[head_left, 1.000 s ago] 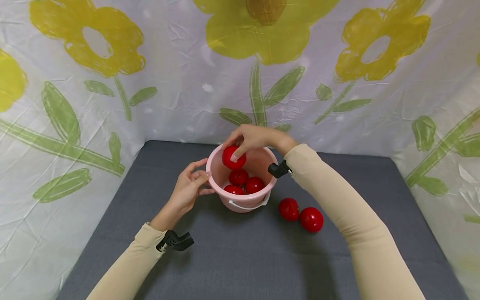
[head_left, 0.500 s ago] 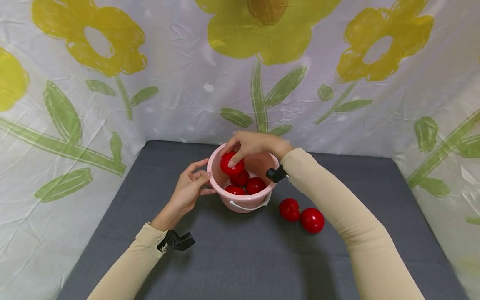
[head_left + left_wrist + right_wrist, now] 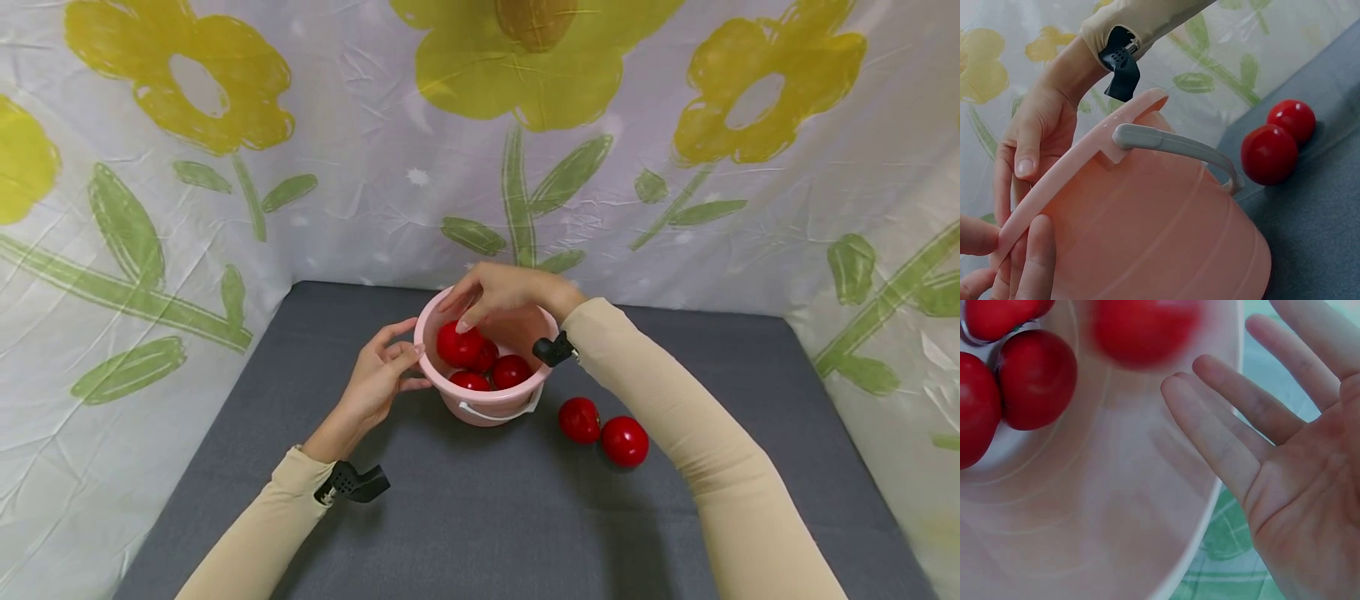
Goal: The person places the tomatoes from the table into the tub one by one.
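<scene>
A pink bucket (image 3: 450,402) with a white handle stands on the dark cloth. My left hand (image 3: 372,375) pinches its rim at the left; in the left wrist view the fingers (image 3: 1038,256) lie on both sides of that rim. Over the opening is my right hand (image 3: 504,287), its fingers spread and apart from a red tomato (image 3: 1147,328) that is blurred in the right wrist view. That tomato appears inside the bucket, just below the fingertips. Three other tomatoes (image 3: 512,371) lie at the bottom, partly overlapped in view.
Two more tomatoes, one on the left (image 3: 579,419) and one on the right (image 3: 625,441), lie side by side on the cloth, right of the bucket. A white curtain (image 3: 360,208) with painted yellow flowers hangs behind and at both sides of the table (image 3: 480,517).
My right hand has lowered a tomato into the bucket and let it go; the tomato has dropped below the fingers. The left hand stays on the rim.
</scene>
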`<action>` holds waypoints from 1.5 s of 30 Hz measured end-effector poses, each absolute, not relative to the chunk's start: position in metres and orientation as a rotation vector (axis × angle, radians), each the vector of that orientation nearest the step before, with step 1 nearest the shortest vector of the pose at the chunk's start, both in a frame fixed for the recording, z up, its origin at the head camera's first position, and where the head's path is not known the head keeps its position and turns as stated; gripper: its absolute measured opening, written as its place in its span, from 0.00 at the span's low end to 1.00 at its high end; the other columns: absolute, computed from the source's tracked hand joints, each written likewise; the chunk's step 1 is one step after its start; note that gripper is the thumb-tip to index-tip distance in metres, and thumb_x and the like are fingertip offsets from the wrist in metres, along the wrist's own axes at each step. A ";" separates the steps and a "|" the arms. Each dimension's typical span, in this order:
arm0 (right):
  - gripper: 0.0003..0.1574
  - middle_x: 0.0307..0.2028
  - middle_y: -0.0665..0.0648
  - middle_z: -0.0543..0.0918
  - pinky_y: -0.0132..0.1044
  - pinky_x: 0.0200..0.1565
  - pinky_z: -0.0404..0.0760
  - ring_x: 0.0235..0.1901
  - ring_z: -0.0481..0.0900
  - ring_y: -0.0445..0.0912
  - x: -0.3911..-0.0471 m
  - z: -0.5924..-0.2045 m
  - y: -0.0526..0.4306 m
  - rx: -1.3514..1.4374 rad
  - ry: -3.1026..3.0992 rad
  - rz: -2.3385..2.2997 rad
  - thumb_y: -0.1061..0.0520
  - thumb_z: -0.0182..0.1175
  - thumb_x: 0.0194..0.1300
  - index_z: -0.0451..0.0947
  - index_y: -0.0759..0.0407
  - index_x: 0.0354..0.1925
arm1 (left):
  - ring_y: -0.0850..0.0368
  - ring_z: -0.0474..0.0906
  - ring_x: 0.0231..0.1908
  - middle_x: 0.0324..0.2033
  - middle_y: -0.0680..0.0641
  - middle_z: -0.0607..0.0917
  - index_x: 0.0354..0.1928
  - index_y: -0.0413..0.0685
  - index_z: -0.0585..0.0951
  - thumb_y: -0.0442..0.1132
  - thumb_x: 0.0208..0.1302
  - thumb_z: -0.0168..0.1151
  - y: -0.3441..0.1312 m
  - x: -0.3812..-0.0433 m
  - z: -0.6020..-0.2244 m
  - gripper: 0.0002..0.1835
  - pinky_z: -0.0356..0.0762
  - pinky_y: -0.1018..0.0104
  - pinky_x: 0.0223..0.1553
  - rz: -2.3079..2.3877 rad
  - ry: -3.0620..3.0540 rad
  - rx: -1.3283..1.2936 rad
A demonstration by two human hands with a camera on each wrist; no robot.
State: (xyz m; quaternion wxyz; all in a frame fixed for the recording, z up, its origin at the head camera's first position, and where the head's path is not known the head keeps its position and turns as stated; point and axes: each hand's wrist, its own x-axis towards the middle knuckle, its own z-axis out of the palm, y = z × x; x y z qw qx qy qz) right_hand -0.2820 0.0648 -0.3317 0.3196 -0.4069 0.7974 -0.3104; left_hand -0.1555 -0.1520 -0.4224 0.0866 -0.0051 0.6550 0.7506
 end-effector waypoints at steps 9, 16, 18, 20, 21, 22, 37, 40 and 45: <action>0.29 0.57 0.62 0.83 0.43 0.62 0.81 0.59 0.79 0.56 -0.285 -0.331 0.073 -1.126 2.105 -0.867 0.57 0.68 0.62 0.78 0.58 0.62 | 0.63 0.82 0.29 0.32 0.51 0.82 0.72 0.44 0.61 0.30 0.71 0.55 -0.152 -0.155 -0.422 0.30 0.89 0.63 0.33 2.245 1.953 -0.029; 0.29 0.59 0.66 0.81 0.42 0.59 0.83 0.60 0.79 0.60 -0.288 -0.326 0.089 -1.127 2.105 -0.959 0.59 0.67 0.63 0.77 0.62 0.62 | 0.62 0.83 0.31 0.31 0.53 0.82 0.72 0.45 0.61 0.30 0.71 0.55 -0.152 -0.154 -0.421 0.30 0.89 0.64 0.33 2.243 1.952 -0.040; 0.28 0.59 0.65 0.81 0.42 0.57 0.84 0.59 0.79 0.58 -0.288 -0.321 0.097 -1.108 2.122 -0.978 0.59 0.67 0.63 0.77 0.61 0.62 | 0.61 0.83 0.31 0.31 0.53 0.82 0.72 0.45 0.62 0.30 0.71 0.55 -0.151 -0.154 -0.421 0.29 0.89 0.63 0.32 2.243 1.957 -0.043; 0.28 0.58 0.63 0.82 0.42 0.56 0.85 0.58 0.81 0.55 -0.288 -0.314 0.105 -1.085 2.149 -0.995 0.59 0.68 0.62 0.78 0.58 0.61 | 0.60 0.83 0.31 0.32 0.51 0.82 0.72 0.45 0.62 0.30 0.71 0.55 -0.151 -0.154 -0.421 0.30 0.89 0.63 0.32 2.245 1.961 -0.036; 0.28 0.59 0.62 0.82 0.42 0.55 0.85 0.58 0.81 0.54 -0.287 -0.310 0.110 -1.075 2.159 -1.004 0.59 0.68 0.62 0.79 0.57 0.61 | 0.60 0.83 0.31 0.33 0.50 0.82 0.72 0.45 0.62 0.30 0.71 0.55 -0.151 -0.154 -0.422 0.30 0.89 0.63 0.32 2.248 1.961 -0.032; 0.28 0.59 0.61 0.82 0.42 0.56 0.85 0.57 0.82 0.53 -0.286 -0.305 0.115 -1.069 2.175 -1.012 0.59 0.69 0.61 0.79 0.56 0.61 | 0.60 0.83 0.32 0.33 0.50 0.82 0.72 0.45 0.62 0.30 0.71 0.55 -0.151 -0.154 -0.422 0.30 0.89 0.63 0.33 2.249 1.962 -0.027; 0.34 0.62 0.59 0.80 0.39 0.55 0.85 0.59 0.81 0.53 -0.259 -0.294 0.200 -0.879 2.317 -1.101 0.58 0.69 0.61 0.74 0.57 0.65 | 0.60 0.83 0.31 0.33 0.52 0.82 0.73 0.45 0.61 0.31 0.70 0.57 -0.151 -0.153 -0.423 0.31 0.89 0.63 0.33 2.261 1.945 -0.020; 0.34 0.61 0.59 0.81 0.35 0.53 0.85 0.58 0.82 0.49 -0.253 -0.304 0.218 -0.828 2.338 -1.106 0.57 0.70 0.61 0.75 0.57 0.64 | 0.61 0.83 0.31 0.33 0.51 0.82 0.73 0.45 0.61 0.30 0.70 0.56 -0.151 -0.153 -0.423 0.31 0.89 0.64 0.32 2.266 1.942 -0.020; 0.34 0.61 0.59 0.81 0.33 0.53 0.84 0.58 0.81 0.49 -0.241 -0.327 0.246 -0.777 2.334 -1.107 0.54 0.70 0.61 0.75 0.54 0.64 | 0.61 0.83 0.30 0.34 0.49 0.82 0.73 0.45 0.61 0.30 0.71 0.55 -0.151 -0.154 -0.423 0.30 0.89 0.64 0.32 2.273 1.938 -0.022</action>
